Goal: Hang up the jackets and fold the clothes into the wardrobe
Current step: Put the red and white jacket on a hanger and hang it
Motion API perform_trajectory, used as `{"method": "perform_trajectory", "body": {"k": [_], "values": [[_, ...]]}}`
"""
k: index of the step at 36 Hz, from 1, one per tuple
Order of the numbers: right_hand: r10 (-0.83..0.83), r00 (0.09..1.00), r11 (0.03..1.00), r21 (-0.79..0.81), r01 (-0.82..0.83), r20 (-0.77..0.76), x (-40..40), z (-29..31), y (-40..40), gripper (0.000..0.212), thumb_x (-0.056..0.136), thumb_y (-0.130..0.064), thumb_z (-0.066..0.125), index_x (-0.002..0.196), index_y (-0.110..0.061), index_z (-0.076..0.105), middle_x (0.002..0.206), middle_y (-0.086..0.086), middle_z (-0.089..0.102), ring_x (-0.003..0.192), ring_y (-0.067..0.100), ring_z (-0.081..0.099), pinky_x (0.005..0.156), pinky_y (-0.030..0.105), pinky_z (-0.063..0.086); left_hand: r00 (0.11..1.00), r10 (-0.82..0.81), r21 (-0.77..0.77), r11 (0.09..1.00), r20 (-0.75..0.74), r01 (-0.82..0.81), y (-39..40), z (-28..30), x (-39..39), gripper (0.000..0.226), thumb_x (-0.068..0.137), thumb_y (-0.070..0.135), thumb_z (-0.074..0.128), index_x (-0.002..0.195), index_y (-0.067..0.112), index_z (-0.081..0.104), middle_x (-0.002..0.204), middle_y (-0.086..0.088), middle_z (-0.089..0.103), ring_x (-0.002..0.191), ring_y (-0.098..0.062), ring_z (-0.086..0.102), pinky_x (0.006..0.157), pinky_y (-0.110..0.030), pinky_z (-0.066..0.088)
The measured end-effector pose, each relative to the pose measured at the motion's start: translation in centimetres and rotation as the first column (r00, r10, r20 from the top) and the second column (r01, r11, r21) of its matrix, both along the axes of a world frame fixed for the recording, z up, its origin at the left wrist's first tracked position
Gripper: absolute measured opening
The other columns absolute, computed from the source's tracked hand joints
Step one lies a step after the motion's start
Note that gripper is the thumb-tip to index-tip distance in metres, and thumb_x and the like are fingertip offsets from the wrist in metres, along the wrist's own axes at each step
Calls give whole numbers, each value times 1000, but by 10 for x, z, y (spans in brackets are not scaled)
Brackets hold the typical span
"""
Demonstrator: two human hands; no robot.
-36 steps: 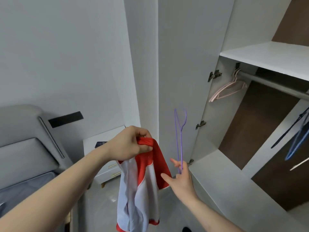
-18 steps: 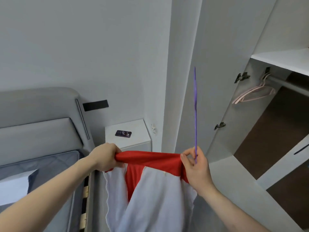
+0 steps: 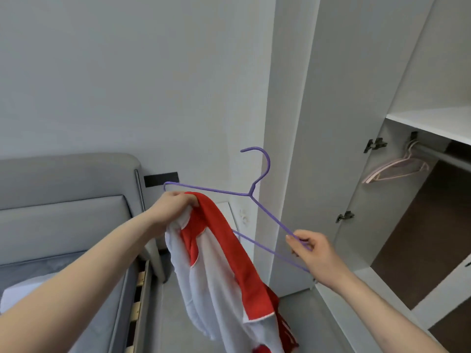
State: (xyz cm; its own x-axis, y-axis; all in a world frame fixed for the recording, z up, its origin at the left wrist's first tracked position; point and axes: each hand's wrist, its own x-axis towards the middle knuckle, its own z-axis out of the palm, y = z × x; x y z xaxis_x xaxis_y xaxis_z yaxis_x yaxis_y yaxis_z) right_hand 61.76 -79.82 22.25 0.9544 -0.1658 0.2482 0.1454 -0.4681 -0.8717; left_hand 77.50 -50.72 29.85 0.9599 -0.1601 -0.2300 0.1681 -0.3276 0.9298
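Head camera view: at the centre of the frame, a person's left hand (image 3: 175, 203) gripped the red collar of a red-and-white jacket (image 3: 224, 278), fingers curled round the bunched fabric, while the garment hung down toward the lower middle of the frame. The right hand (image 3: 309, 249), at right of centre, pinched the lower right end of a purple wire hanger (image 3: 251, 196) between thumb and fingers. The hanger lay tilted, its hook pointing up at mid-frame and its left tip just above the left hand; its bottom wire passed behind the jacket. At the right of the frame stood the open wardrobe (image 3: 430, 118), with pink hangers (image 3: 397, 169) on its rail beneath a white shelf. A grey upholstered bed (image 3: 63, 215) filled the lower left, its wooden slats showing along the edge beside the grey floor.
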Motion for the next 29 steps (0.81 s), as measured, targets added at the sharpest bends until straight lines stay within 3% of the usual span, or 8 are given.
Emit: {"method": "perform_trajectory", "body": {"k": [4, 7, 9, 13, 16, 21, 26, 29], "values": [[24, 999, 999, -39, -25, -27, -3, 17, -7, 37, 101, -19, 58, 65, -17, 66, 52, -16, 47, 53, 0, 41, 57, 14, 30, 1000, 25, 108, 994, 13, -27, 11, 2, 13, 21, 69, 18, 73, 83, 2, 76, 81, -11, 75, 75, -24, 67, 81, -38, 58], [14, 998, 999, -39, -16, -53, -4, 27, -10, 33, 100, -17, 58, 72, -10, 73, 47, -16, 44, 47, 1, 35, 52, 14, 26, 997, 73, 235, 969, 41, -80, 17, 0, 20, 11, 79, 14, 72, 72, 9, 64, 70, -6, 62, 65, -20, 56, 60, -26, 47], [12, 998, 1000, -26, -13, -58, -4, 31, -17, 34, 100, -15, 57, 72, -3, 72, 43, -16, 42, 43, -1, 35, 49, 12, 26, 993, 103, 306, 945, 56, -115, 23, -4, 26, 13, 82, 11, 69, 72, 11, 60, 70, -6, 57, 65, -22, 51, 57, -26, 40], [40, 998, 999, -2, -40, -39, -4, 31, -33, 35, 92, -28, 59, 65, -13, 74, 46, -10, 27, 47, 6, 20, 48, 21, 16, 993, 109, 387, 915, 36, -114, 37, -8, 35, 14, 82, 9, 69, 69, 9, 63, 71, -7, 59, 70, -22, 54, 58, -26, 42], [72, 994, 997, -8, -73, -85, -5, 31, -40, 34, 91, -32, 59, 68, -13, 76, 54, -1, 19, 50, 12, 16, 50, 26, 13, 995, 94, 436, 894, 39, -102, 46, -10, 40, 7, 85, 10, 67, 83, 4, 71, 79, -8, 61, 76, -21, 55, 62, -27, 44], [115, 979, 988, -81, -130, -170, -8, 28, -37, 55, 83, -67, 62, 75, -16, 78, 58, 4, 19, 56, 19, 18, 53, 29, 15, 989, 149, 392, 908, 27, -147, 56, -4, 45, 9, 86, 3, 62, 91, -1, 67, 83, -15, 59, 67, -24, 52, 59, -29, 43], [74, 965, 979, -167, -118, -251, 1, 15, -21, 38, 96, -40, 61, 67, -20, 74, 54, 1, 22, 54, 15, 19, 55, 29, 16, 992, 102, 298, 947, 69, -118, 56, 7, 45, 14, 88, 3, 63, 99, 0, 71, 93, -17, 67, 81, -28, 60, 76, -35, 52], [47, 968, 981, -174, -91, -246, 7, 7, -8, 39, 98, -39, 61, 65, -18, 71, 51, -2, 24, 52, 13, 20, 52, 27, 15, 992, 48, 244, 967, 120, -76, 51, 21, 39, 16, 87, 2, 64, 101, 0, 73, 89, -14, 68, 78, -25, 61, 72, -31, 50]]}}
